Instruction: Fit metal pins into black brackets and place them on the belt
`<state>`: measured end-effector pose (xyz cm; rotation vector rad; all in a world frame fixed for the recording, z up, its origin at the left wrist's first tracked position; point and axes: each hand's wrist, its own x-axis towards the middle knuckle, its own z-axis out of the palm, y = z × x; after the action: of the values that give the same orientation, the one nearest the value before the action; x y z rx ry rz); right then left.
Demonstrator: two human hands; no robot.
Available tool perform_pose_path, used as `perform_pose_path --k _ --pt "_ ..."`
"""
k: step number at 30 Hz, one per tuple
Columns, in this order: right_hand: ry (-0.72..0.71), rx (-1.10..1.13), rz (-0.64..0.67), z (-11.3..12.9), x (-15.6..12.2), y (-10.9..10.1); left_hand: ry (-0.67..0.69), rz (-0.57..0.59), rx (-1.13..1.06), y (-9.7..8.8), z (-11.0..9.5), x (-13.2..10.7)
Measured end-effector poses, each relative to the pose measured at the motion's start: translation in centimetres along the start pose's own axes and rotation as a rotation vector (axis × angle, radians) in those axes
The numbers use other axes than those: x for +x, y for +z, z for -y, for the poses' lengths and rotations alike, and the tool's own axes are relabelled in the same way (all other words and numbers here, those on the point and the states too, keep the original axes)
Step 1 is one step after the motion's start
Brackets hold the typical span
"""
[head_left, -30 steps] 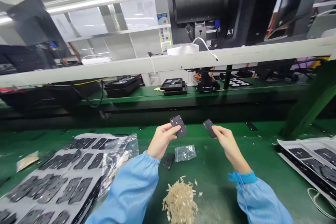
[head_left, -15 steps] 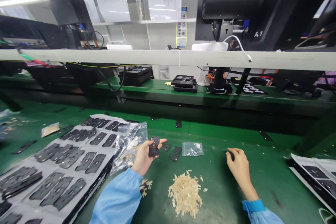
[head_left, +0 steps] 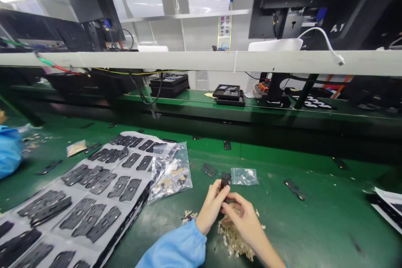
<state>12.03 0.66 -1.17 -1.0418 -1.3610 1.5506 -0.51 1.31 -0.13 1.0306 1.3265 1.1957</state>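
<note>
My left hand (head_left: 211,208) is closed around a small black plastic plate (head_left: 224,184), held on edge above the bench. My right hand (head_left: 244,217) meets it from the right, fingers bent and thumb and forefinger together at the plate's near end. What those fingertips pinch, if anything, is too small to make out. Below the right hand lies a heap of small beige pieces (head_left: 236,240), partly covered by it. Two more black plates, one a flat plate (head_left: 209,170), lie just beyond my hands. A clear plastic bag (head_left: 245,176) rests beside them.
Rows of black plates lie on a grey padded sheet (head_left: 130,208) at left. A larger clear bag (head_left: 172,176) with beige pieces overlaps its edge. A single black plate (head_left: 294,189) lies right. A blue sleeve (head_left: 9,150) of another person shows far left. A shelf rail (head_left: 194,61) crosses ahead.
My right hand has moved left from the bench's right side to my left hand, leaving a black plate there. My left hand has shifted right and turned its plate. The view has swung slightly left.
</note>
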Motion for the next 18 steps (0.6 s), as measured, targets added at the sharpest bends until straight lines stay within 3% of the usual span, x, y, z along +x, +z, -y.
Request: perform_pose_path --k 4,9,11,14,16,18 --pt "-0.010 0.072 -0.092 -1.0 0.2 -0.8 0.098 0.043 0.049 0.6 0.9 -0.2" --pt "0.055 -0.055 0.133 -1.1 -0.5 -1.2 -0.068 0.225 -0.144 0.5 0.3 -0.8" --pt "0.058 -0.102 0.163 -1.0 -0.5 -1.6 -0.132 0.266 -0.215 0.5 0.3 -1.1" --pt "-0.087 -0.376 -0.048 -0.5 -0.2 -4.4 -0.136 0.150 -0.279 0.2 0.9 -0.9" --pt "-0.151 -0.695 -0.318 0.0 0.2 -7.9 -0.136 0.018 -0.315 -0.4 1.5 -0.4" --pt "-0.109 -0.775 -0.510 0.2 0.5 -12.3 -0.145 -0.056 -0.347 -1.1 1.8 0.1"
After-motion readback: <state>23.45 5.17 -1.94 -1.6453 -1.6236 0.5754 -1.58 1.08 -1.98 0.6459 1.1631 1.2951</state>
